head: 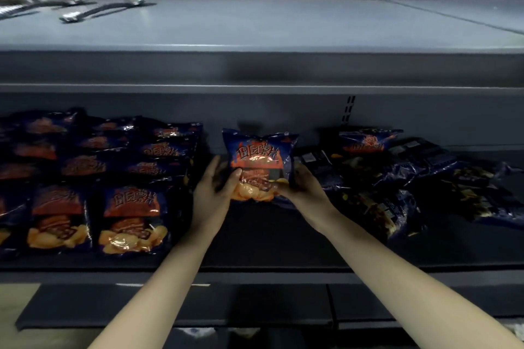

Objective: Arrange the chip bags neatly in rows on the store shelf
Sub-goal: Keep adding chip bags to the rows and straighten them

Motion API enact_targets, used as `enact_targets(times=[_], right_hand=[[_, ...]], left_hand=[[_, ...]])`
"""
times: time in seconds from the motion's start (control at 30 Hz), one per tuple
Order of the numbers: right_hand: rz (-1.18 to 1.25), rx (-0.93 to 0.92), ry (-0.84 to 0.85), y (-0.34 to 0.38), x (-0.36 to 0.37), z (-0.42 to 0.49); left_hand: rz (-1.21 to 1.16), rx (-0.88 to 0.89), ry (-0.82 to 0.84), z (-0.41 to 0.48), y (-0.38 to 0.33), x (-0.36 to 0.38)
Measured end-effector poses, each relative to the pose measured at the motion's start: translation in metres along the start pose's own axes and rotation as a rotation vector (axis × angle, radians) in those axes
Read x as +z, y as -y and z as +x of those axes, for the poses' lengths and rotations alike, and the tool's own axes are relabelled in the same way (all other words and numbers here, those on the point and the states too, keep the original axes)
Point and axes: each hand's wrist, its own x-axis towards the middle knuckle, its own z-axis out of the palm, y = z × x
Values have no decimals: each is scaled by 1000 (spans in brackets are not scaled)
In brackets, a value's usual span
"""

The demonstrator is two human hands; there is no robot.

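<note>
Item under handling: one dark blue foil chip bag with orange flame print, held above the dark shelf board, printed face toward the wearer; long axis near upright, top seam uppermost and leaning a little toward the rear wall, lower edge just off the board. Left grip closes on the bag's left edge, thumb on the front face, fingers behind; right grip closes on the lower right corner, thumb across the front; both have hold of this bag alone. Left of the bag, across a narrow bare strip of board, stand the arranged rows of matching bags, faces forward and overlapping; right of the bag lies a loose heap of the same bags, several face down. Judgement: the vacant strip left of the bag is the next slot; the left grip is nearer it; the bag wants moving leftward and lowering, keeping the row's lean.
</note>
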Motion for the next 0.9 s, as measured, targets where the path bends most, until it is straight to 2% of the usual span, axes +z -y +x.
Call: enact_targets(times=[0.1,0.2,0.27,0.37,0.53,0.63,0.9], right_hand=[[-24,22,-108,-12,13,24],[-49,66,-135,-23,28,51],[-16,110,-128,-23,39,65],[-33,190,-125,-27,57,85],[-120,259,-215,-31,82,111],[-253,275,-286,-32,88,112],[-347,165,-350,-28,90,95]], left_hand=[[262,40,-56,-14,19,-7],[723,88,169,-32,46,-7],[874,194,287,-41,52,-6],[926,325,316,-42,57,-7],[966,322,345,-40,58,-8],[967,319,383,-40,56,-10],[953,307,392,-36,60,-10]])
